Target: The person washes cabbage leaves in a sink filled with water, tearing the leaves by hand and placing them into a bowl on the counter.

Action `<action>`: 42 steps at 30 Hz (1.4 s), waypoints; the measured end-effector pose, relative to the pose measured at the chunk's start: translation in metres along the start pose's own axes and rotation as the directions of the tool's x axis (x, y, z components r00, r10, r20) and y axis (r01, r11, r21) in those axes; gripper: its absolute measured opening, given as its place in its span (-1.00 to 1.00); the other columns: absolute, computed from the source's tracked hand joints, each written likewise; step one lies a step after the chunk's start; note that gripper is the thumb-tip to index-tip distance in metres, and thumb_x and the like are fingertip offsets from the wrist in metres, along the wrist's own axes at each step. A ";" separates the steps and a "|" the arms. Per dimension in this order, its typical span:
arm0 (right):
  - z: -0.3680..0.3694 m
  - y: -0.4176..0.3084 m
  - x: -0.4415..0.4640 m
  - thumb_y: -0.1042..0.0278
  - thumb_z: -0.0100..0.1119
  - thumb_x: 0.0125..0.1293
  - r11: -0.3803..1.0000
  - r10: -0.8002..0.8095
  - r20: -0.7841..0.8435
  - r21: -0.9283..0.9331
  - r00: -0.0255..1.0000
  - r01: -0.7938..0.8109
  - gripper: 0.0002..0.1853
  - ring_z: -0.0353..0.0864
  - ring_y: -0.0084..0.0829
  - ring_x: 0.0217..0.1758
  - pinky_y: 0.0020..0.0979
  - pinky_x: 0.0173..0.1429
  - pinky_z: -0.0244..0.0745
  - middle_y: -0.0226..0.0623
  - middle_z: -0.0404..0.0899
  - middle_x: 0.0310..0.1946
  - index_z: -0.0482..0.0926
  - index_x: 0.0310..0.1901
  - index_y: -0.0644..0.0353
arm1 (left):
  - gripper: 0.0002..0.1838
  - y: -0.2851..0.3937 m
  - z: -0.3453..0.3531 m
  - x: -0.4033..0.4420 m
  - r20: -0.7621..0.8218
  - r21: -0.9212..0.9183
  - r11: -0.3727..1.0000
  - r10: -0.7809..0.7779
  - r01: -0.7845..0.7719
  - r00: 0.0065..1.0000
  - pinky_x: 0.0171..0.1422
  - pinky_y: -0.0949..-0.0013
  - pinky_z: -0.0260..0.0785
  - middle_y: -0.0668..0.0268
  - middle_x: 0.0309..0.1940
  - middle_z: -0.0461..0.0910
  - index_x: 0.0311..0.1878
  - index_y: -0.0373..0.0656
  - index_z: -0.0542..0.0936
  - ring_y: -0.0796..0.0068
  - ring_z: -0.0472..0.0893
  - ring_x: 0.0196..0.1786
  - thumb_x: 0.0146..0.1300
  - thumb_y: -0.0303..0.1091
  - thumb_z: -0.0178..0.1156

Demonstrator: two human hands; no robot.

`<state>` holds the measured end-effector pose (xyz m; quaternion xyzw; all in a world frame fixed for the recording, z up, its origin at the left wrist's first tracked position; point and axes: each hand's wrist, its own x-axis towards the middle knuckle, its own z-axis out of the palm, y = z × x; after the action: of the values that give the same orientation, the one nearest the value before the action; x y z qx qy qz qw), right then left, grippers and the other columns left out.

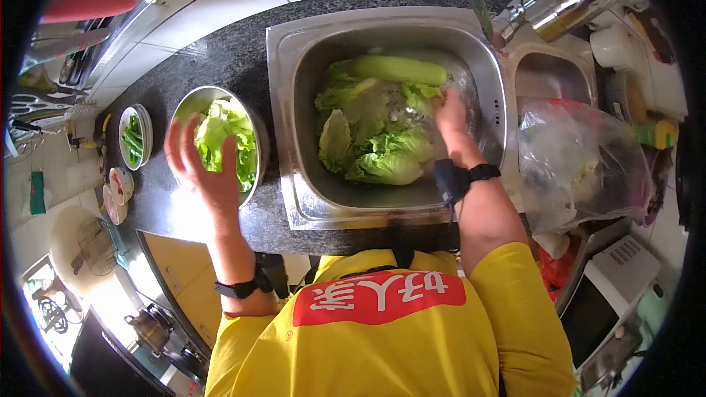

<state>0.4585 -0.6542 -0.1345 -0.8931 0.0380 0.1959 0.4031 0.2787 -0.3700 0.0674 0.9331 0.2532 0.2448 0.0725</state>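
Left hand [202,154]: released, with fingers spread and curved over the near-left part of a round silver metal bowl [262,141]; whether its fingertips touched the bright green, loose lettuce leaves [219,121] inside could not be told.
Right hand [450,116]: reached into the right part of a wide stainless-steel sink basin [280,114], beside the right end of a long, pale green vegetable piece [401,68]; blur hid the fingers, so whether it grasped anything could not be told.
Sink basin: held clear, rippled water [463,77], with ruffled green leaf clumps [390,158] on its near side; the deep walls probably kept water and leaves together.
Bowl: stood just left of the basin, likely so the leaves in it were apart from the wet ones yet within reach.
Dark speckled stone tabletop [228,51]: carried the bowl and, farther left, a round white plate [145,126] of slender green strips [132,140], perhaps set there away from splashes.
Crumpled clear plastic bag [581,169]: lay right of the basin, apart from both hands, perhaps for easy reach on that side.
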 end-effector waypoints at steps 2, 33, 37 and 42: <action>0.038 0.052 0.025 0.31 0.15 0.08 0.966 -0.247 0.051 -0.060 0.968 0.250 -0.74 0.55 -0.13 -0.22 -0.21 -0.16 0.41 -0.06 0.53 -0.28 0.45 -0.22 0.25 | -0.61 0.039 0.011 0.000 0.071 -0.188 0.981 0.058 -0.043 0.996 0.14 0.20 0.24 0.12 0.01 0.38 -0.09 -0.15 0.49 0.15 0.38 0.07 -0.08 -0.48 0.27; -0.014 0.048 0.022 0.12 0.31 -0.10 0.990 0.127 0.098 0.042 0.987 -0.131 -0.57 0.51 -0.10 -0.21 -0.23 -0.12 0.38 -0.05 0.53 -0.33 0.50 -0.28 0.27 | -0.56 0.139 0.268 -0.061 0.958 0.094 0.084 0.265 0.992 -0.113 -0.13 0.13 0.37 0.20 -0.11 0.43 0.07 -0.14 0.30 0.21 0.50 -0.12 0.24 -0.06 -0.04; 0.007 0.052 0.015 0.20 0.22 -0.01 0.915 -0.260 0.026 -0.313 0.965 0.255 -0.65 0.43 0.05 -0.20 -0.21 -0.12 0.34 0.03 0.49 -0.34 0.45 -0.29 0.30 | -0.39 0.139 0.274 -0.058 0.993 -0.114 0.419 0.057 0.901 0.099 -0.16 0.27 0.37 0.19 -0.13 0.43 0.04 -0.12 0.37 0.33 0.47 -0.09 0.12 0.20 -0.01; -0.006 0.016 0.011 0.28 0.20 0.07 0.832 0.057 0.498 0.456 0.865 -0.317 -0.67 0.51 -0.45 -0.29 -0.38 -0.20 0.41 -0.31 0.52 -0.28 0.47 -0.14 0.24 | -0.46 0.152 0.253 -0.063 0.938 -0.205 0.018 0.290 0.979 0.191 -0.08 0.20 0.35 0.20 -0.12 0.47 0.03 -0.18 0.36 0.36 0.47 -0.11 0.16 0.08 0.04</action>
<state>0.4669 -0.6683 -0.1470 -0.6674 0.0821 0.4254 0.6057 0.4228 -0.5359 -0.1393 0.4443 0.2697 -0.2463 0.8181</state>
